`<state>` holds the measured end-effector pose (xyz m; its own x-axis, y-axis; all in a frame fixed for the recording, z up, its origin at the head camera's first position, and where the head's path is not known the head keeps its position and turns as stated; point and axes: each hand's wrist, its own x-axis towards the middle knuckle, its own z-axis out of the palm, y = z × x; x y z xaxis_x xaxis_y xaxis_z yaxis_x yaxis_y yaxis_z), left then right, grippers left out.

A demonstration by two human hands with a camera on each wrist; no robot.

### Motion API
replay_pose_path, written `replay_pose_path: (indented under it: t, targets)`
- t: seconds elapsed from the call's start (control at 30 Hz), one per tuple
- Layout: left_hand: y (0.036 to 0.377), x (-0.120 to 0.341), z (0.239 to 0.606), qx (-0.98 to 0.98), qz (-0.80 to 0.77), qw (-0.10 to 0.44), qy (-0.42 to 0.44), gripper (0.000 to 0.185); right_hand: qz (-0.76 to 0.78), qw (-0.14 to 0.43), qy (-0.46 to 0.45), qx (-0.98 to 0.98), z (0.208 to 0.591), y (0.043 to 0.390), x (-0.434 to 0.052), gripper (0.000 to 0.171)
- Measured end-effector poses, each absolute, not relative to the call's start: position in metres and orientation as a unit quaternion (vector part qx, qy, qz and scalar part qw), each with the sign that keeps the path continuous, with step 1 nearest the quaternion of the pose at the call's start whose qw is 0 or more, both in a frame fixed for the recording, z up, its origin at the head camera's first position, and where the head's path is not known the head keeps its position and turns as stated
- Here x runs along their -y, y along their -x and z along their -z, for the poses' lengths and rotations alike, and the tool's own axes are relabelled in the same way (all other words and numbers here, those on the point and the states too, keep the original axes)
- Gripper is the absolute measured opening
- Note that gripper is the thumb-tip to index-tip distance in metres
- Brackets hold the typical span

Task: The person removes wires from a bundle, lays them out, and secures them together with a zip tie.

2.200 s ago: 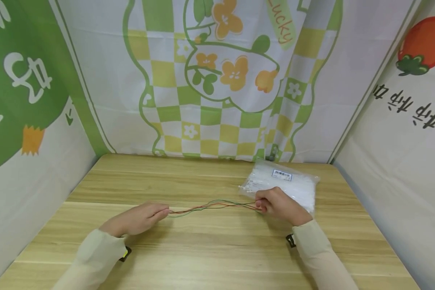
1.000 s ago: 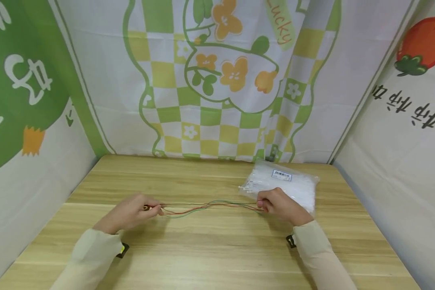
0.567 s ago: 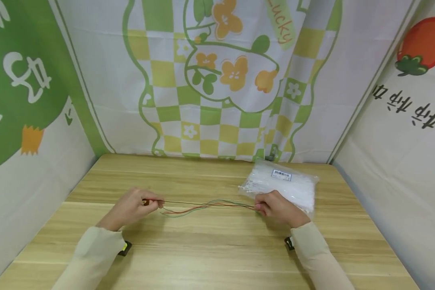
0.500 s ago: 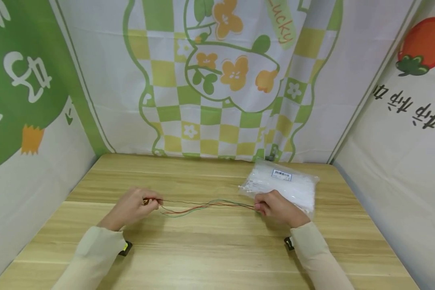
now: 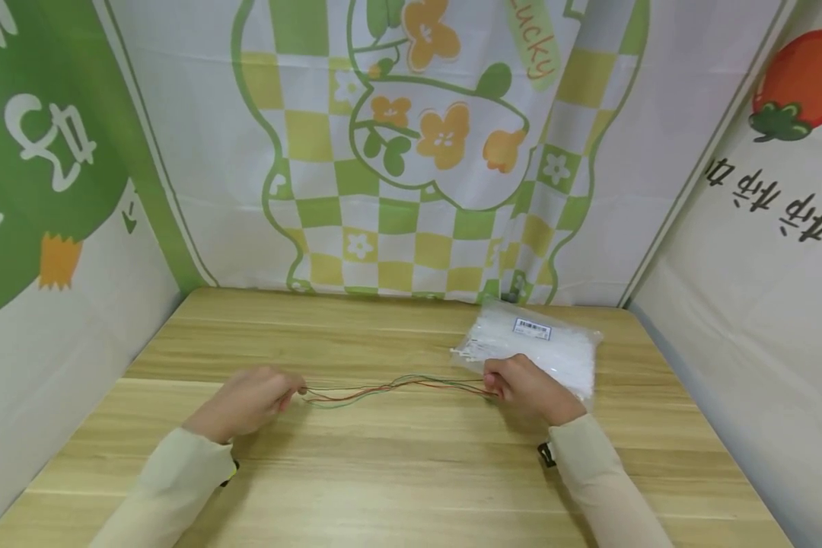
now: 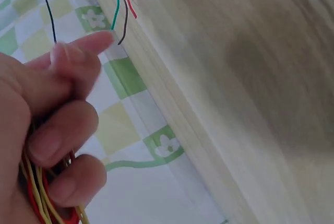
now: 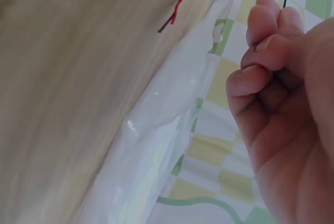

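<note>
While the thin wires [image 5: 390, 387] sag just above the counter [image 5: 411, 472], the left hand [image 5: 246, 399] pinches one end and the right hand [image 5: 524, 388] pinches the other, beside a clear bag [image 5: 544, 346].

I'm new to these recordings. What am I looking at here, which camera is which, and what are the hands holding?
There is no machine: a person works with two bare hands, wearing three cameras. The wide picture comes from a camera on the head, looking down at a wooden table with printed cloth walls around it. The two close-ups come from cameras strapped to each wrist, so each shows its own hand from very near.

The left hand and the right hand each pinch one end of a bundle of thin wires, red, green and dark, stretched between them just above the table. The left wrist view also shows red and yellow strands tucked in that palm. Behind the right hand lies a clear plastic bag of white contents.
</note>
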<state>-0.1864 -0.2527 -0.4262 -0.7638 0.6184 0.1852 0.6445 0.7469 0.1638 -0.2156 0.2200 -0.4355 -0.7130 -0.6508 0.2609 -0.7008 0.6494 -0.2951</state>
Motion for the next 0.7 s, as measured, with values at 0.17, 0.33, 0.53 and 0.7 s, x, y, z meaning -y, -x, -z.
replay_pose_path:
  t: [0.17,0.33,0.53,0.7]
  targets:
    - [0.185,0.252,0.425,0.932,0.056,0.092,0.345,0.038,-0.184,0.065,-0.377,0.905,0.431,0.216,-0.217,0.033]
    - [0.187,0.253,0.422,0.923,0.048,0.105,0.367,0.044,-0.172,0.055,-0.379,0.907,0.428,0.216,-0.217,0.032]
    - [0.190,0.248,0.417,0.915,0.028,0.102,0.389,0.042,-0.159,0.053,-0.377,0.911,0.429,0.220,-0.222,0.033]
    - [0.196,0.246,0.414,0.918,0.017,0.095,0.384,0.044,-0.153,0.069,-0.380,0.909,0.435,0.224,-0.223,0.032]
